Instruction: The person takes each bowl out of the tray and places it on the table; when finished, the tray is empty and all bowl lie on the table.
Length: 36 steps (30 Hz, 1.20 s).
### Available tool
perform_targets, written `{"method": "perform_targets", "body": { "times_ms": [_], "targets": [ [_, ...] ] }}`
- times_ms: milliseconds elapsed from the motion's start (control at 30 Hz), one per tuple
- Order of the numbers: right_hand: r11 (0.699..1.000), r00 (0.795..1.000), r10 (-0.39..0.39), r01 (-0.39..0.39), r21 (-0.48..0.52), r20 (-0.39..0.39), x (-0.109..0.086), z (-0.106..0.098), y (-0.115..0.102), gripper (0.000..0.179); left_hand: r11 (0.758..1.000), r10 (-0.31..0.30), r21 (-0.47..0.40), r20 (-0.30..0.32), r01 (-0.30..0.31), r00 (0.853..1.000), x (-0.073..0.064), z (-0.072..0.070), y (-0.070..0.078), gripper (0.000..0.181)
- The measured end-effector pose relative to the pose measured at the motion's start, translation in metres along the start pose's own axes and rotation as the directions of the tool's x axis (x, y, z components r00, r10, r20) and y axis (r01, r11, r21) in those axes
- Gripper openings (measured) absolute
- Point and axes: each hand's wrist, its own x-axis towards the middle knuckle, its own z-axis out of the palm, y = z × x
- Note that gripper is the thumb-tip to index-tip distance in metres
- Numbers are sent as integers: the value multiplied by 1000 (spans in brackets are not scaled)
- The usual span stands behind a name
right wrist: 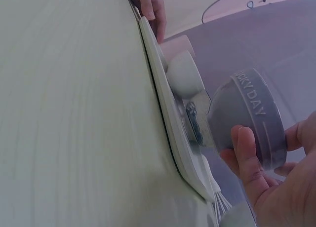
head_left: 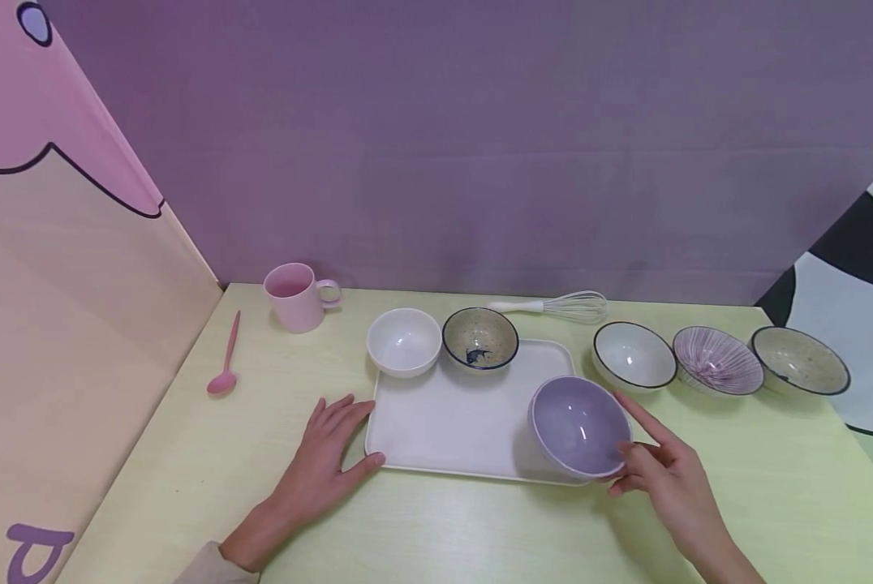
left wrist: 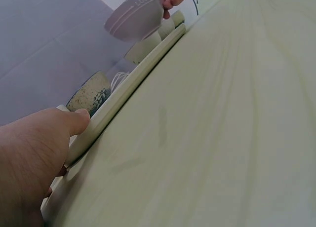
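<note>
Holding a lilac bowl by its right side, the right hand pinches the wall between thumb and fingers, the index finger reaching along the outside near the rim. The bowl is raised above the right end of a white rectangular tray, with a gap below it in both wrist views, and its opening faces mostly up. Raised lettering, partly legible as "UCKY DAY", runs around its outer wall. The left hand lies at the tray's near left corner, fingers and thumb spread, the thumb touching the front rim.

Along the tray's far side sit a plain white bowl, at the left corner, and just beside it a speckled bowl with a dark rim and a blue motif inside. Behind the tray lies a whisk with a white handle. To the right, in a close row on the pale tabletop, stand a dark-rimmed white bowl, a purple-streaked bowl and a wide beige bowl. On the left are a pink mug, handle pointing right, and a pink spoon.
</note>
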Motion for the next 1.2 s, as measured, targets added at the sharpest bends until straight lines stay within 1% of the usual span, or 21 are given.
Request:
{"method": "perform_targets", "body": {
  "times_ms": [67,233,400,533,633,667,767,900,1000,1133,1200],
  "targets": [
    [1000,1000,-10,10,4,-9,-1,-8,1,68,1000,-3,-2,2,3,1000,0,0,0,72],
    [1000,999,-8,8,4,-39,-4,-28,3,65,1000,-11,-3,10,11,1000,-1,0,-1,72],
    [999,996,38,-37,13,-83,-9,-49,7,64,1000,-11,-3,13,12,1000,0,-1,0,72],
    [995,988,97,-94,29,-123,-11,-67,9,66,1000,-11,-2,15,11,1000,0,-1,-1,72],
    [989,975,150,-147,33,-167,-12,-80,9,67,1000,-12,1,15,12,1000,0,-2,0,72],
    [988,971,157,-153,34,-179,-12,-83,9,67,1000,-11,1,14,11,1000,0,-2,0,72],
    [986,965,162,-150,74,-207,-12,-93,8,67,1000,-15,-3,11,15,1000,0,-3,0,73],
    [984,959,146,-115,138,-242,-12,-108,8,66,1000,-21,-11,14,21,1000,0,-2,0,73],
    [982,946,151,-112,149,-286,-11,-120,9,66,1000,-13,-7,11,13,1000,0,-1,0,72],
    [980,921,179,-137,144,-345,-8,-135,12,68,1000,-1,-1,0,1,1000,0,0,-1,70],
    [980,916,174,-127,151,-362,-7,-142,16,69,1000,0,-1,-1,0,1000,1,0,-1,69]
  ]
}}
